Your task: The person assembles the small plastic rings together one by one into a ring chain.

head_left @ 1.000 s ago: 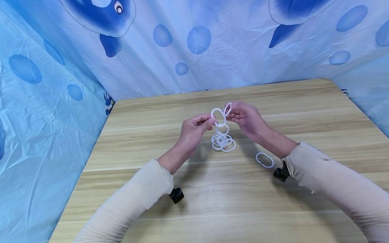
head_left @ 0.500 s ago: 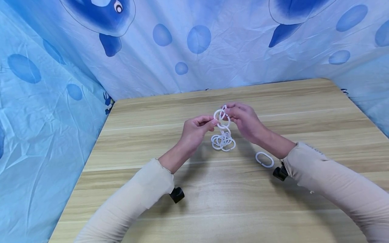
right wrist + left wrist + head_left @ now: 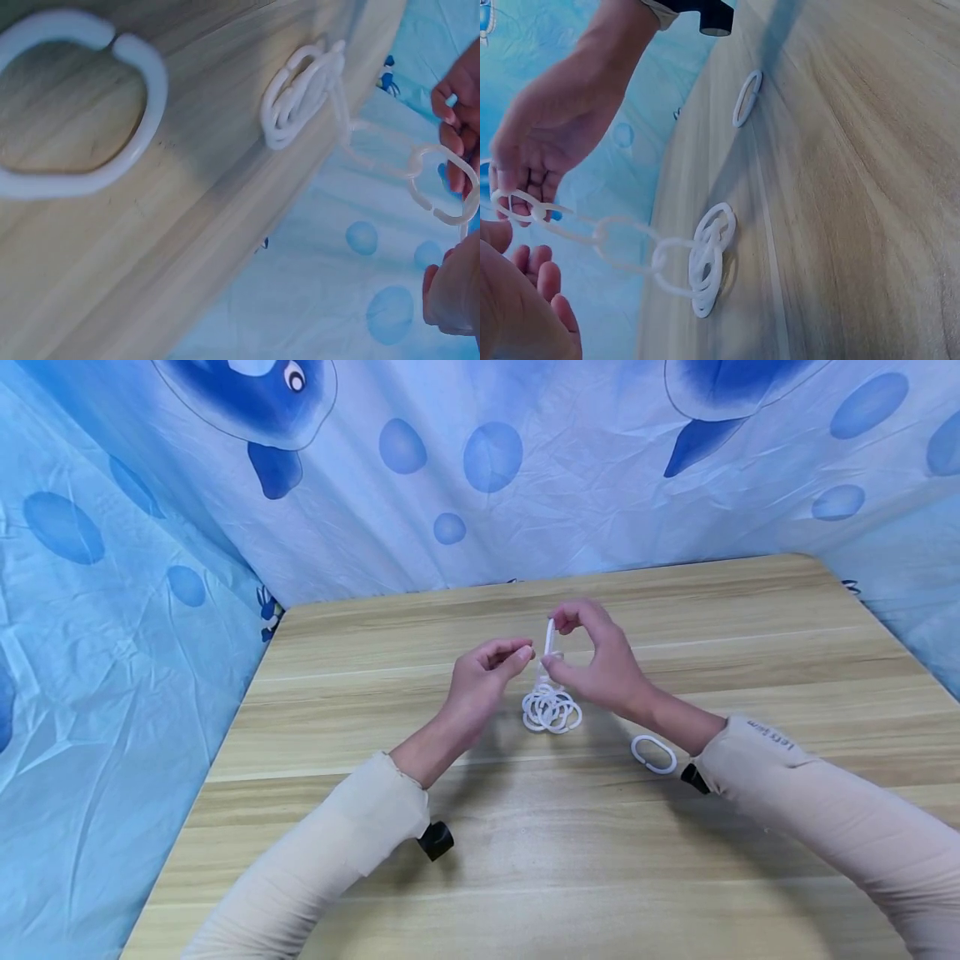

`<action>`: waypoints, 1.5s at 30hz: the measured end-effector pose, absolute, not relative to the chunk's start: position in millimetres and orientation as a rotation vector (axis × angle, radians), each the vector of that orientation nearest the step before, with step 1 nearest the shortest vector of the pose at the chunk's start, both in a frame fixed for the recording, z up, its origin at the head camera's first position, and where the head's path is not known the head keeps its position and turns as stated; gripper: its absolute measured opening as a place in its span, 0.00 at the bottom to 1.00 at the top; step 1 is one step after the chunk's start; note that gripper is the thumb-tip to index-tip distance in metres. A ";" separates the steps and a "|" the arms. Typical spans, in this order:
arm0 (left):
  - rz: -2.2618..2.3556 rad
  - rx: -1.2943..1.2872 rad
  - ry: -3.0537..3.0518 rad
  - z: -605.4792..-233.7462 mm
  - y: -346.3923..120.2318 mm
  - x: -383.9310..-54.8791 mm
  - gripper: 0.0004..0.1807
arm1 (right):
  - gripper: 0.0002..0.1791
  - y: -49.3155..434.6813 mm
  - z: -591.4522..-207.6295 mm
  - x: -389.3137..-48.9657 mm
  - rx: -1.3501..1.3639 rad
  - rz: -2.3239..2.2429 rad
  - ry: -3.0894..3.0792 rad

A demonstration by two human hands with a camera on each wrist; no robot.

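Observation:
My right hand (image 3: 603, 664) pinches the top white plastic link (image 3: 550, 637) of a chain between thumb and fingers, holding it upright above the table. Several joined links hang below it, and the rest of the chain (image 3: 551, 710) lies heaped on the wood. Next to the top link, on its left, my left hand (image 3: 480, 681) has thumb and forefinger close together, with no link seen between them. In the left wrist view, the hanging links (image 3: 622, 244) run from the right hand (image 3: 559, 120) to the heap, and the left hand (image 3: 525, 300) is beside them.
A single loose link (image 3: 653, 755), with a gap in its side, lies on the wooden table (image 3: 525, 860) near the right wrist. A blue curtain (image 3: 487, 535) with whale and bubble prints hangs behind and to the left of the table.
My left hand has let go of the link it held. My right hand has shifted its grip onto the chain's upper link, which now stands edge-on. The loose link has stayed put.

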State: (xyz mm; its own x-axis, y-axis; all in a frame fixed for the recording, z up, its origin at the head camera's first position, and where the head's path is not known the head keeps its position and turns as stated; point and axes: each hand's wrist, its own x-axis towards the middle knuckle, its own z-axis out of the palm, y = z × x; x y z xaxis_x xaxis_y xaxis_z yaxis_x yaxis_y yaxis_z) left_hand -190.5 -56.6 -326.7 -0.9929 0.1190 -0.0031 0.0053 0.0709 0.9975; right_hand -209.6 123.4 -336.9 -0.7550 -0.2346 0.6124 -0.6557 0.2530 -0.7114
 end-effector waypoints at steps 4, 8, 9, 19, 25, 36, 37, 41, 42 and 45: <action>2.131 0.171 2.251 -325.8 -57.7 -190.8 0.13 | 0.25 122.8 -339.0 -212.5 0.943 1.270 -2.088; 2.172 0.224 2.240 -325.7 -58.0 -190.5 0.13 | 0.25 121.7 -339.9 -214.6 1.025 1.144 -2.021; 2.177 0.238 2.239 -325.8 -58.1 -190.3 0.13 | 0.25 121.5 -340.1 -214.9 1.039 1.127 -2.010; 2.191 0.299 2.229 -325.2 -56.9 -187.6 0.12 | 0.25 120.7 -340.3 -215.7 1.183 0.877 -1.957; 2.186 0.265 2.268 -326.1 -57.0 -188.6 0.10 | 0.26 123.1 -340.7 -215.4 1.180 0.808 -1.990; 2.165 0.131 2.299 -324.4 -57.1 -191.9 0.09 | 0.37 164.8 -331.8 -207.6 1.089 0.811 -2.111; 2.166 0.120 2.298 -324.2 -57.4 -192.2 0.09 | 0.37 170.7 -331.6 -207.1 1.069 0.834 -2.130; 2.161 0.090 2.289 -324.3 -58.5 -193.1 0.09 | 0.36 193.3 -333.1 -203.7 1.016 0.930 -2.239; 2.158 0.085 2.289 -324.2 -58.8 -193.1 0.09 | 0.36 198.8 -334.2 -202.4 1.012 0.945 -2.281; 2.158 0.078 2.291 -323.9 -59.6 -193.1 0.10 | 0.34 213.6 -339.8 -196.7 1.030 0.966 -2.434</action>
